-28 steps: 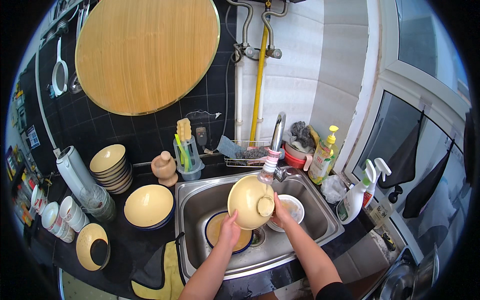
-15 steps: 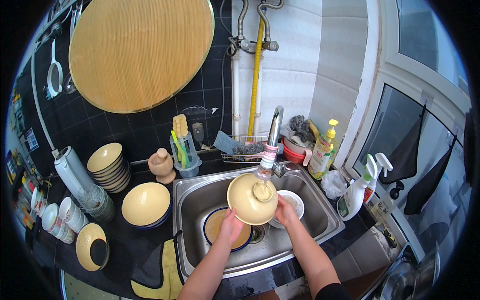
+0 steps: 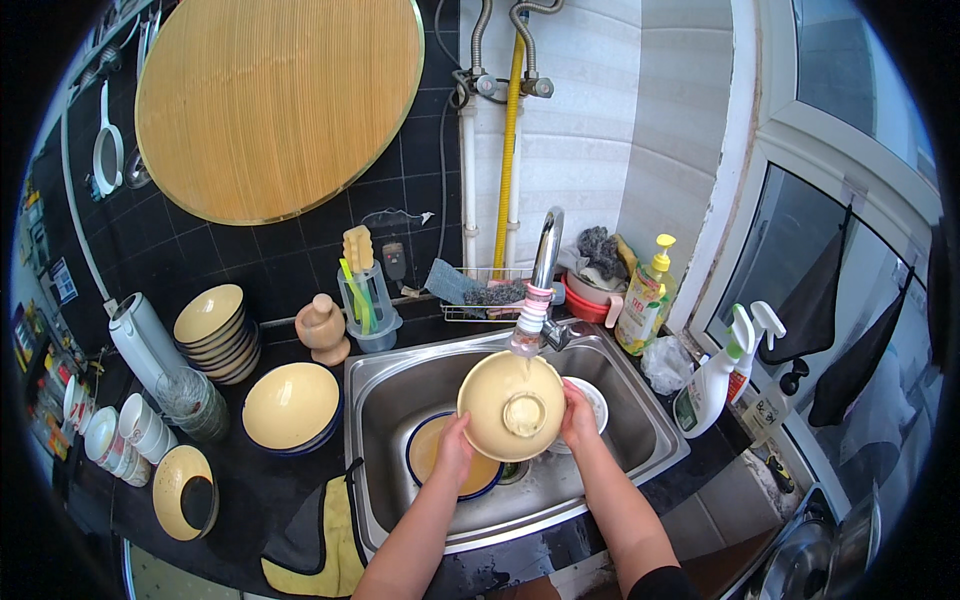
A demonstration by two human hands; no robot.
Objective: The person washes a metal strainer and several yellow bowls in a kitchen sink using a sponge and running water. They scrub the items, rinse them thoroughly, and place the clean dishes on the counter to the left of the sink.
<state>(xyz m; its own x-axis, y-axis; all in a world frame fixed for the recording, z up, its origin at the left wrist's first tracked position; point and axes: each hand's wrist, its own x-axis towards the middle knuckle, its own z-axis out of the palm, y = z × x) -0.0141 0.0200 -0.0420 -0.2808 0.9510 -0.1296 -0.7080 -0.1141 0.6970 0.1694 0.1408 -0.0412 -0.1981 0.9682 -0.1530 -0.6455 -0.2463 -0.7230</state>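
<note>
Between my two hands is a cream bowl (image 3: 490,410), its underside and foot ring turned up under the faucet (image 3: 535,310). Water runs from the spout onto it. My left hand (image 3: 455,450) grips the rim at the left, and my right hand (image 3: 577,415) grips the opposite side. Below, in the steel sink (image 3: 375,400), a cream bowl with a blue rim (image 3: 425,447) sits partly hidden by my left hand and the held bowl. A white bowl (image 3: 598,405) lies in the sink behind my right hand.
Left of the sink stand large cream bowls (image 3: 292,405), a stack of smaller bowls (image 3: 212,320), a wooden mortar (image 3: 322,328) and a yellow-black cloth (image 3: 335,545). A dish soap bottle (image 3: 642,305) and spray bottles (image 3: 708,385) line the right side.
The bowl has tilted in my hands, its foot ring now lower and facing me more. Both hands have shifted slightly, keeping hold of the rim.
</note>
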